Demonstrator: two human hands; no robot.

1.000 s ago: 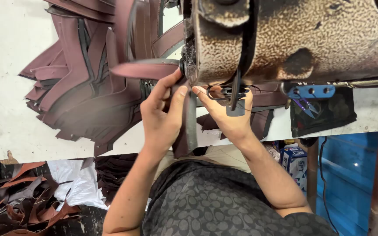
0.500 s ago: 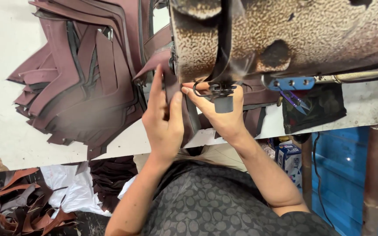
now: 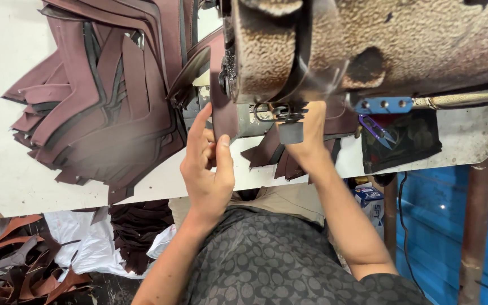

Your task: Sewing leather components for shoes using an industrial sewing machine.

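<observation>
I see my left hand [image 3: 207, 164] pinching a narrow maroon leather strip [image 3: 221, 96] between thumb and fingers, its long axis running straight away from my fingertips toward the worn, mottled sewing machine head [image 3: 368, 45]. My right hand [image 3: 306, 138] sits just beyond, under the machine; I cannot tell its grip.

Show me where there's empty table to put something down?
Bare white table lies left of the maroon leather pile, and a strip runs along its near edge. It is crowded by the sewing machine, where the left hand and right hand work.
</observation>
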